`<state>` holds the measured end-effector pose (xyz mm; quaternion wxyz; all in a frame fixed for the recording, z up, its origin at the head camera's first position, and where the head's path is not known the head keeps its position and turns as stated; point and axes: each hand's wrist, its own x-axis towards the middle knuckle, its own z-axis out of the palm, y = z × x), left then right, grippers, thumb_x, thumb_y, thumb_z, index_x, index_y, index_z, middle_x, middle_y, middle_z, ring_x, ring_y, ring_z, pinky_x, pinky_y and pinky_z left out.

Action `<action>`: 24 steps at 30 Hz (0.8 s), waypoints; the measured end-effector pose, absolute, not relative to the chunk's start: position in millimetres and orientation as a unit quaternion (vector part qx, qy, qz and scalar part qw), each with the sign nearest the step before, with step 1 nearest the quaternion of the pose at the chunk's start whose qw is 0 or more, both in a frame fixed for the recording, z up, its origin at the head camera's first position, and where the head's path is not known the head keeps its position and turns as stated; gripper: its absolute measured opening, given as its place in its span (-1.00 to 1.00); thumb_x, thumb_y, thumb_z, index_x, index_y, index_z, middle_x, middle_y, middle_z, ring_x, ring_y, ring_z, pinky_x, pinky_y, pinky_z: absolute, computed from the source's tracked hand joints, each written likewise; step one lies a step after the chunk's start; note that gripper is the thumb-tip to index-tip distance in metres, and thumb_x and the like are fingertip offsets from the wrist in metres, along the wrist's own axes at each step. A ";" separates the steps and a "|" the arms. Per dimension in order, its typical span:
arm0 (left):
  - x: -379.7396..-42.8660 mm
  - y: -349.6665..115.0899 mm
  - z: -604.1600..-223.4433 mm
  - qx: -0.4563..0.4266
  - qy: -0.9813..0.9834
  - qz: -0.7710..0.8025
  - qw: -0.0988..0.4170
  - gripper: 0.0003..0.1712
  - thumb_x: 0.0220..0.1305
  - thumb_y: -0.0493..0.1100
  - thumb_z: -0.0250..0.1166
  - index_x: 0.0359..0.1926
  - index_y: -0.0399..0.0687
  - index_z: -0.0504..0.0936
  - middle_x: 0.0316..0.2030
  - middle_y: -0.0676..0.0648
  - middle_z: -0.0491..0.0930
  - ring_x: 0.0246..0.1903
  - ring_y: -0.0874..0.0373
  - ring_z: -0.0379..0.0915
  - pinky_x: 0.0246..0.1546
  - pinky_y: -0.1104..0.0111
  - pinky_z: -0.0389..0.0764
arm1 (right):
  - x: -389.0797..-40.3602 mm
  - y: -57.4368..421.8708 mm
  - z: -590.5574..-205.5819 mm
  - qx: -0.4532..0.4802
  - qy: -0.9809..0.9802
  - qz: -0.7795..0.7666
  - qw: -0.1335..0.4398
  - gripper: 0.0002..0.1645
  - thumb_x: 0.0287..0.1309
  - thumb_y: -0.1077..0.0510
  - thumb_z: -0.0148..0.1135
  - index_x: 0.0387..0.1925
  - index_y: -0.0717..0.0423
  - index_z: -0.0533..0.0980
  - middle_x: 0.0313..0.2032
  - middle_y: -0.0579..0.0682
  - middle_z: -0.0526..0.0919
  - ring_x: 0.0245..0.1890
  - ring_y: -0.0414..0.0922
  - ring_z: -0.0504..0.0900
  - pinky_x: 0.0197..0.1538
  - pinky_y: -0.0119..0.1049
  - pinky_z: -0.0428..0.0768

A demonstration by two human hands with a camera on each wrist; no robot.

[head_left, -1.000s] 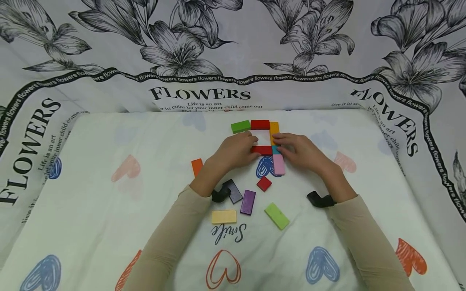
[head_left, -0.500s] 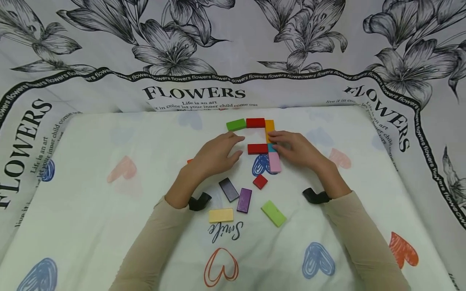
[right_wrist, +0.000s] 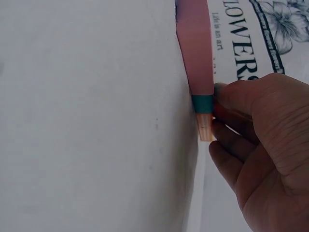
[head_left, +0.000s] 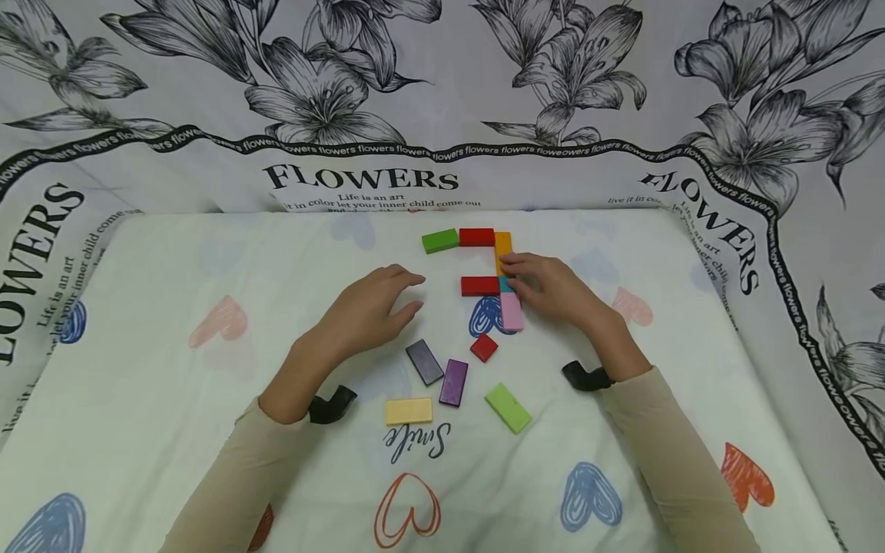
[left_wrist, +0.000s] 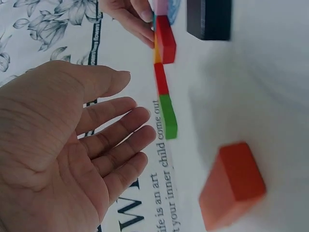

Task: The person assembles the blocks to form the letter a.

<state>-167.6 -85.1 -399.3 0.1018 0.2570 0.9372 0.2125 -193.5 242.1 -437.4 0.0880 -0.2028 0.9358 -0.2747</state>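
Observation:
My left hand (head_left: 362,313) hovers over the cloth with fingers spread and nothing in its grasp; its palm shows in the left wrist view. My right hand (head_left: 556,290) has fingertips on the orange-yellow block (head_left: 502,243) and its thumb beside the small teal block (head_left: 506,284). These join a green block (head_left: 440,241), an upper red block (head_left: 477,237), a lower red block (head_left: 479,286) and a pink block (head_left: 512,312) in an angular outline, open on the left. An orange-red block (left_wrist: 234,186) lies below the left hand, hidden in the head view.
Nearer the body lie a grey block (head_left: 424,362), a purple block (head_left: 453,382), a small red block (head_left: 484,347), a cream block (head_left: 409,411) and a lime block (head_left: 508,408). The white cloth (head_left: 332,484) carries printed hearts; a flower-print cloth (head_left: 463,107) lies behind.
My left hand has left the lower red block, drawing back left and toward the body, fingers spreading. The right hand stays at the orange-yellow and teal blocks. The head view has shifted slightly.

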 end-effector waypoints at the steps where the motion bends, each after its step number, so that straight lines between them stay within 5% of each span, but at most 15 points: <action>1: -166.6 -89.7 -400.4 0.256 0.938 0.213 0.100 -0.48 0.50 -0.05 0.31 0.39 -0.09 0.59 0.29 -0.11 0.63 0.36 -0.07 0.53 0.41 -0.01 0.57 | -193.9 241.0 -437.0 -0.203 0.937 -0.272 0.086 -0.52 0.49 0.16 0.27 0.36 0.15 0.57 0.45 0.06 0.56 0.55 0.10 0.42 0.57 0.10 0.41; 6: -159.9 -108.9 -407.6 0.247 0.938 0.226 0.084 -0.50 0.49 -0.07 0.31 0.36 -0.11 0.61 0.25 -0.13 0.65 0.31 -0.09 0.56 0.36 -0.02 0.59 | -195.1 238.9 -436.3 -0.200 0.938 -0.269 0.084 -0.52 0.47 0.16 0.28 0.35 0.13 0.58 0.45 0.05 0.56 0.55 0.10 0.43 0.56 0.12 0.42; 13: -148.8 -125.2 -413.7 0.238 0.941 0.230 0.065 -0.50 0.48 -0.09 0.32 0.36 -0.12 0.61 0.22 -0.15 0.66 -0.09 0.00 0.54 0.05 0.08 0.64 | -195.4 239.8 -437.0 -0.204 0.938 -0.266 0.082 -0.52 0.48 0.17 0.26 0.35 0.16 0.58 0.44 0.07 0.56 0.55 0.12 0.43 0.57 0.12 0.40; 19: -140.1 -132.0 -410.4 0.213 0.950 0.223 0.059 -0.48 0.47 -0.09 0.32 0.37 -0.13 0.60 0.26 -0.18 0.64 0.19 -0.11 0.60 0.17 -0.03 0.70 | -193.8 238.7 -436.4 -0.200 0.937 -0.271 0.090 -0.52 0.49 0.17 0.24 0.36 0.16 0.57 0.45 0.07 0.55 0.56 0.12 0.41 0.58 0.13 0.39; 24: -130.5 -138.6 -409.5 0.164 0.964 0.208 0.031 -0.43 0.44 -0.07 0.36 0.37 -0.20 0.58 0.26 -0.25 0.61 0.21 -0.20 0.59 0.12 -0.10 0.72 | -192.6 238.6 -436.1 -0.201 0.938 -0.267 0.088 -0.52 0.49 0.17 0.25 0.36 0.15 0.57 0.45 0.06 0.56 0.56 0.11 0.41 0.57 0.12 0.40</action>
